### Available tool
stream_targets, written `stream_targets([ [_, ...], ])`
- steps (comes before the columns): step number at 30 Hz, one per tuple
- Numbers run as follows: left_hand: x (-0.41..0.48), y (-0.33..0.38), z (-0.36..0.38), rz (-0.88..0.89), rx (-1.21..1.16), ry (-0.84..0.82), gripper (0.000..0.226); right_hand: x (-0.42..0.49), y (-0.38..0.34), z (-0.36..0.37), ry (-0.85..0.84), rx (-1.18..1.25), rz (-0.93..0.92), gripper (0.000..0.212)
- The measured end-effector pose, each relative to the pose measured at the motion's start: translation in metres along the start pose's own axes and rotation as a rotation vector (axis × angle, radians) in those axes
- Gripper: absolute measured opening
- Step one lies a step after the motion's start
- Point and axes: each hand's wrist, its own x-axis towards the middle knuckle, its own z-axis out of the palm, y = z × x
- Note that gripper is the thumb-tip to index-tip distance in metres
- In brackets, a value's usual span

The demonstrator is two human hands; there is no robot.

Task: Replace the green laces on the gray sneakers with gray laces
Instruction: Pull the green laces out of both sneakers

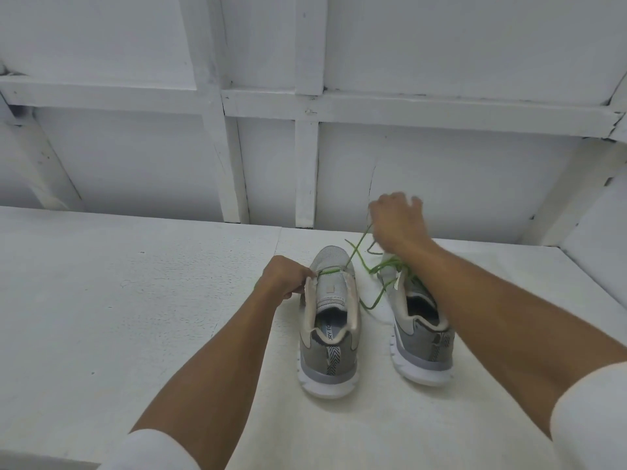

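Note:
Two gray sneakers stand side by side on the white table, heels toward me. The left sneaker (330,320) keeps only a short run of green lace (356,252) across its lowest eyelets. My left hand (283,278) grips that sneaker's left eyelet edge near the toe. My right hand (395,220) is raised beyond the shoes and pinches the green lace, which stretches taut from the left sneaker up to the fingers. The right sneaker (420,330) sits partly under my right forearm, with loose green lace (381,286) tangled over its front and trailing between the shoes.
The white table (135,300) spreads wide to the left and in front of the shoes. A white framed wall (305,147) rises right behind the table's far edge. No gray laces are in view.

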Motion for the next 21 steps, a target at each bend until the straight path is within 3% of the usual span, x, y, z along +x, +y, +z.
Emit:
stream_targets([
  [4,0.0,0.001,0.0,0.007,0.034,0.004,0.022,0.014,0.021,-0.015,0.074,0.053,0.109,0.042],
  [8,-0.001,0.001,0.0,0.009,0.025,0.001,0.024,0.004,-0.007,0.008,-0.143,0.177,-0.1,0.058],
  [10,-0.003,0.001,0.0,0.007,0.024,0.003,0.025,-0.006,-0.023,0.025,-0.268,0.161,-0.216,0.041],
  [13,-0.002,0.001,0.0,0.004,0.03,0.012,0.025,-0.016,-0.031,0.038,-0.319,0.157,-0.249,0.013],
  [15,-0.003,0.001,0.0,-0.002,0.027,0.01,0.026,-0.016,-0.024,0.032,-0.279,0.125,-0.214,0.014],
  [19,-0.003,0.001,0.0,0.0,0.029,0.008,0.026,-0.001,0.006,0.005,-0.012,0.04,0.009,0.033],
  [21,-0.004,0.002,0.001,0.003,0.043,0.014,0.025,0.005,0.018,-0.003,0.044,0.037,0.081,0.04],
])
